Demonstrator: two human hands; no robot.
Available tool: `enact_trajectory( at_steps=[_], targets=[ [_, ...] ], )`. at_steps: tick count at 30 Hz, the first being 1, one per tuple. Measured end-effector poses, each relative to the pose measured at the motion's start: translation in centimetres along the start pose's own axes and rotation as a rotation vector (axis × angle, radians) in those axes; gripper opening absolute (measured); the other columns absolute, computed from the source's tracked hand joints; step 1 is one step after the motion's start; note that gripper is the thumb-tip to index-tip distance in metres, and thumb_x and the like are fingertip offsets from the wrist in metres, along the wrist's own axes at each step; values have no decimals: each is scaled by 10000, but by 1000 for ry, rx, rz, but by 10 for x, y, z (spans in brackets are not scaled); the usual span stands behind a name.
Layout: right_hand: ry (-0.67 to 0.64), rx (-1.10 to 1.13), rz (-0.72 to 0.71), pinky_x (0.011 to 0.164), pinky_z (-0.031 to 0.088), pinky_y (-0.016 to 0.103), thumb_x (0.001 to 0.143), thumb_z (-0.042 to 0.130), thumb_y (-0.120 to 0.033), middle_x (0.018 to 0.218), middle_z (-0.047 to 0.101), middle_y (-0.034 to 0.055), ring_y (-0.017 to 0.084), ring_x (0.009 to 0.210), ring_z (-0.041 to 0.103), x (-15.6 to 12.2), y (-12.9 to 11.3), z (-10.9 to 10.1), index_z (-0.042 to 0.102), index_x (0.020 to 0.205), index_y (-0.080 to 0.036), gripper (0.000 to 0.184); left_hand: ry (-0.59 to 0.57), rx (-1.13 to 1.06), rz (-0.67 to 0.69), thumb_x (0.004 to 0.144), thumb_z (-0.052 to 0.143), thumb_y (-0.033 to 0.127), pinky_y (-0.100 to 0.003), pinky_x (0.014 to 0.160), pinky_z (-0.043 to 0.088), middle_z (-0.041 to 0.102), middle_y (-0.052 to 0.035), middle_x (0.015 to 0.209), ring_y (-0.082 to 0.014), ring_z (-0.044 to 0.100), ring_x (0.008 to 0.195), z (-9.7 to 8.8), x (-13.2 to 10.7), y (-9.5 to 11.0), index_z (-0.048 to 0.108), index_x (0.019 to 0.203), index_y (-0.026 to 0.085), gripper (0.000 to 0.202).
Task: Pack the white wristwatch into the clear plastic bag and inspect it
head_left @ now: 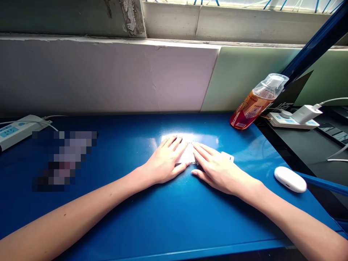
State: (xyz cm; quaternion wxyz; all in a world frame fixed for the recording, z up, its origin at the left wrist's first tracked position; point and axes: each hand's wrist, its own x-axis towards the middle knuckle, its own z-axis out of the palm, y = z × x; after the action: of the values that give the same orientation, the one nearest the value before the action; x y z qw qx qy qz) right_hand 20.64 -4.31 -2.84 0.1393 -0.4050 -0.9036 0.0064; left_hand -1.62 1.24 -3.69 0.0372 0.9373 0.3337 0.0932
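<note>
My left hand lies palm down on the desk, fingers stretched out and slightly apart. Under its fingers and thumb is a small flat white piece, bright with glare; I cannot tell whether it is paper or a packet. From the other side, my right hand rests its outstretched fingertips on the right edge of the same piece, with its thumb apart and nearer me. Both palms hide much of what lies beneath. A pale card-like corner shows behind my right hand.
Around my hands is a blue desk. A tilted bottle with a clear cap stands at back right. A white oval case lies near the right edge. Power strips sit left and right; something blurred lies left.
</note>
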Motion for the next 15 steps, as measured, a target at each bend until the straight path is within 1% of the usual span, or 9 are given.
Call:
enact_trajectory(
  at_steps=[2, 5, 8, 11, 15],
  targets=[
    [-10, 25, 19, 1126, 442, 561, 994, 472, -405, 1444, 512, 299, 408, 1387, 457, 0, -4, 1, 489, 1395, -10, 563, -18, 11, -7, 1002, 383, 540, -560, 1155, 323, 414, -252, 1525, -410, 381, 1419, -1, 0, 1, 429, 1483, 67, 676],
    [-17, 140, 64, 1139, 435, 541, 987, 491, -430, 1486, 487, 257, 371, 1423, 420, 1, -4, 1, 431, 1455, -66, 596, -38, 20, -8, 1004, 384, 540, -559, 1158, 319, 401, -252, 1534, -410, 369, 1428, -2, 0, 2, 413, 1494, 71, 679],
    [-16, 211, 89, 1146, 414, 566, 970, 524, -456, 1522, 448, 247, 372, 1462, 349, 0, -1, 0, 428, 1460, -81, 625, -51, 35, -8, 1008, 374, 537, -563, 1156, 317, 397, -242, 1540, -410, 360, 1433, -3, 0, 2, 406, 1499, 82, 670],
    [-30, 220, 96, 1148, 402, 580, 963, 536, -472, 1553, 405, 237, 372, 1489, 285, -1, 2, 1, 438, 1457, -75, 641, -54, 34, -8, 1008, 378, 536, -565, 1158, 312, 397, -246, 1538, -417, 352, 1435, -4, 0, 3, 400, 1502, 78, 674],
    [-43, 166, 70, 1169, 382, 557, 946, 556, -495, 1561, 386, 244, 372, 1498, 258, -2, 0, 1, 441, 1454, -35, 695, -46, 31, 1, 1013, 377, 522, -555, 1166, 311, 391, -247, 1541, -412, 330, 1450, -3, -1, 3, 394, 1500, 66, 668]
  ],
)
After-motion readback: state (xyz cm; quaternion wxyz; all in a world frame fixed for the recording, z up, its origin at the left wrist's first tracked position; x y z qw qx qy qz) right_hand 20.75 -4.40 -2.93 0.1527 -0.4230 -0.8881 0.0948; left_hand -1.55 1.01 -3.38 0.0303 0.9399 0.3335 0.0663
